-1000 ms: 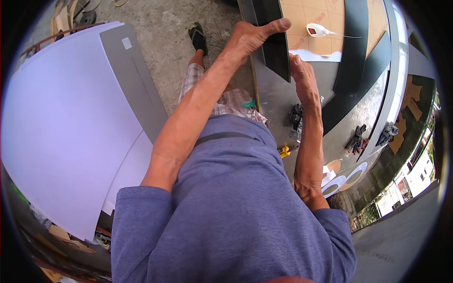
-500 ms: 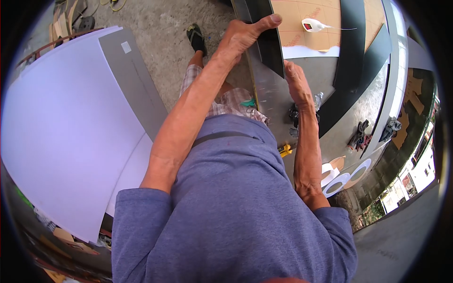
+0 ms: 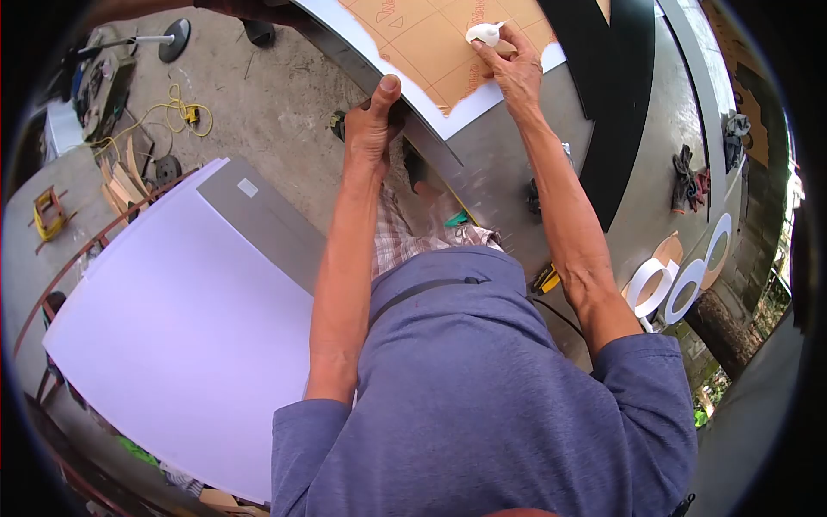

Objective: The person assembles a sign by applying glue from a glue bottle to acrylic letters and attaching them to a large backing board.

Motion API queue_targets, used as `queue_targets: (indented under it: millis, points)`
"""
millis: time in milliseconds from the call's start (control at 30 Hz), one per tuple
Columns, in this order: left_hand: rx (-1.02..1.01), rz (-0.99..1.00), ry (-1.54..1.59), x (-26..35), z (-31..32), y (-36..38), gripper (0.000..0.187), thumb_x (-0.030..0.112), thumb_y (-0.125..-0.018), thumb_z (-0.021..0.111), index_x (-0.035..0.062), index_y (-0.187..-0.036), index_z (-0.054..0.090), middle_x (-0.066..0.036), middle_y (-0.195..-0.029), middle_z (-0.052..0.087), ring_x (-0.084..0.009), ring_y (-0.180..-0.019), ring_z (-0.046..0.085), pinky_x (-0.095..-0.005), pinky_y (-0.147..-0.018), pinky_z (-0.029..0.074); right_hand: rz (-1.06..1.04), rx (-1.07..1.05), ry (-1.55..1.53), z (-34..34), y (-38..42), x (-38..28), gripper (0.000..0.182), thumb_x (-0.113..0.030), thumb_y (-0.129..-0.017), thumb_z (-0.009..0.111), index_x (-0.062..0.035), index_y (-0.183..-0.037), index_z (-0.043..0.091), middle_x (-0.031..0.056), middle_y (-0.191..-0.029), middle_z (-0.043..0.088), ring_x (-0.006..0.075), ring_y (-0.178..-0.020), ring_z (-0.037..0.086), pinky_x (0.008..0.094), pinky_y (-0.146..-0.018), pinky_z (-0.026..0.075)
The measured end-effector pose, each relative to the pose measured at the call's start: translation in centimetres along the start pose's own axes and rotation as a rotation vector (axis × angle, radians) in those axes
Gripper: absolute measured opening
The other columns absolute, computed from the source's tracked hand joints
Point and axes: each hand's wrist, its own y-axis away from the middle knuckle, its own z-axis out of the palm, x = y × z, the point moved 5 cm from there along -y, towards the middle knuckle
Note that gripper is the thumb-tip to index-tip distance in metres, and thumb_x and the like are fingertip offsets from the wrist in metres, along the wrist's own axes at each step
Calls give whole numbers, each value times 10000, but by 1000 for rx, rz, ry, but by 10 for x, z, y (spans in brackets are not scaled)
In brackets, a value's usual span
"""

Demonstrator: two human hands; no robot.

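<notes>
My right hand (image 3: 517,73) pinches a small white squeeze bottle (image 3: 484,34) over a brown sheet (image 3: 431,43) printed with red lines. White material (image 3: 504,96) shows along the sheet's torn edge. My left hand (image 3: 370,129) is closed, thumb up, at the long dark strip (image 3: 340,53) along the grey table's (image 3: 482,159) edge; its fingers are partly hidden. Beyond my right hand, curved black pieces (image 3: 633,103) lie on the table.
Another person's arm (image 3: 258,9) reaches in at the top left. A large white sheet (image 3: 198,319) stands at my left. White rings (image 3: 685,293), dark gloves (image 3: 687,181) and a yellow-and-black tool (image 3: 545,277) lie to the right. A yellow cord (image 3: 177,108) crosses the floor.
My right hand has left the black strip and taken hold of the white bottle, which was lying on the brown sheet. My left hand has shifted down and left in view. The view has turned.
</notes>
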Motion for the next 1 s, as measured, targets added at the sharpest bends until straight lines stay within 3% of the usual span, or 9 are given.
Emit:
queue_targets:
  millis: [67, 167, 267, 367, 467, 500, 700, 1000]
  points:
    - [-11, -5, -26, -2, -3, 1, 1012, 717, -702, 759, -3, -1371, 516, -173, -1143, 658, -262, -1042, 665, -375, -868, 566, 107, -72, 127, 3, -6, 10, 598, -322, -782, 832, -35, -1262, 620, 106, -1057, 675, 177, -764, 683, 339, -694, 557]
    - [-26, 61, 34, 2, 2, 5, 1020, 719, -707, 755, -3, -1380, 498, -187, -1181, 635, -282, -1062, 655, -406, -868, 564, 62, -101, 247, 5, -6, 8, 503, -344, -825, 785, -52, -1209, 640, 118, -983, 698, 218, -822, 697, 373, -729, 541]
    - [-32, 34, 20, 6, 5, 10, 1061, 733, -706, 745, -12, -1403, 455, -198, -1242, 600, -302, -1115, 629, -445, -902, 547, -277, -106, 282, -3, 18, -16, 410, -311, -874, 724, -23, -1154, 639, 151, -972, 694, 304, -901, 683, 401, -808, 525]
    - [-16, 10, 7, 5, 4, 12, 1083, 755, -689, 740, 9, -1417, 446, -189, -1283, 576, -305, -1161, 602, -468, -940, 528, -296, -272, 285, -23, 54, -38, 376, -268, -914, 718, -18, -1186, 647, 128, -1012, 706, 226, -746, 664, 356, -681, 534]
    - [-15, 37, 54, 7, 6, 12, 1125, 734, -646, 788, -20, -1412, 453, -188, -1270, 582, -313, -1166, 594, -468, -964, 510, -238, -372, 380, -39, 89, -56, 326, -187, -866, 707, -8, -1129, 637, 158, -1011, 662, 350, -961, 640, 415, -837, 508]
    - [-16, 52, 81, 10, 9, 14, 1143, 719, -628, 812, -40, -1406, 458, -190, -1257, 589, -318, -1161, 595, -466, -970, 504, -246, -362, 417, -42, 96, -57, 318, -174, -858, 707, -8, -1120, 639, 154, -996, 647, 343, -957, 628, 418, -831, 504]
    - [-65, 42, 63, 15, 16, 16, 1057, 726, -680, 770, 76, -1452, 455, -111, -1238, 621, -256, -1124, 624, -435, -940, 529, -313, -324, 521, -48, 115, -52, 290, -128, -819, 705, -6, -1075, 646, 141, -924, 575, 313, -930, 565, 424, -807, 488]
    - [-58, 81, 57, 14, 16, 15, 1058, 741, -687, 753, 76, -1454, 453, -110, -1236, 628, -233, -1114, 634, -414, -928, 542, -356, -341, 490, -37, 110, -51, 289, -116, -812, 703, 21, -1059, 642, 150, -940, 576, 321, -934, 561, 417, -819, 489]
